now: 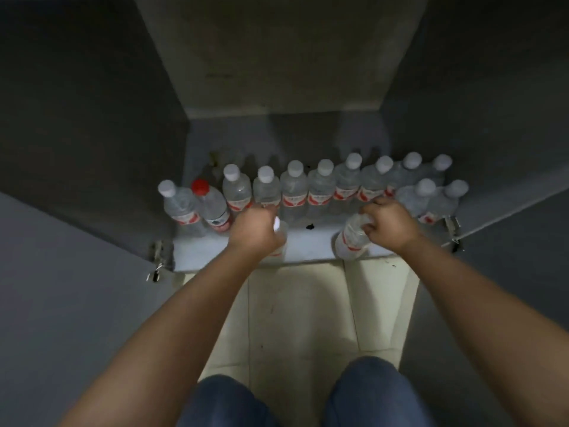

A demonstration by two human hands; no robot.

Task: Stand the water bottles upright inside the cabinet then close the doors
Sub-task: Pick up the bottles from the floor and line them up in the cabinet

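Observation:
Several clear water bottles with white caps [295,186] stand upright in a row on the cabinet floor [311,241]; one among them has a red cap [212,204]. My left hand [255,231] grips a bottle [278,238] near the front edge, mostly hidden under the hand. My right hand [386,224] holds the top of another bottle [351,238], which leans slightly at the front right. Both grey doors, left [77,272] and right [508,241], stand wide open.
Door hinges sit at the front corners, left [158,257] and right [452,229]. A small dark speck [309,225] lies on the cabinet floor. Pale floor tiles [295,318] and my knees in blue jeans [366,396] are below.

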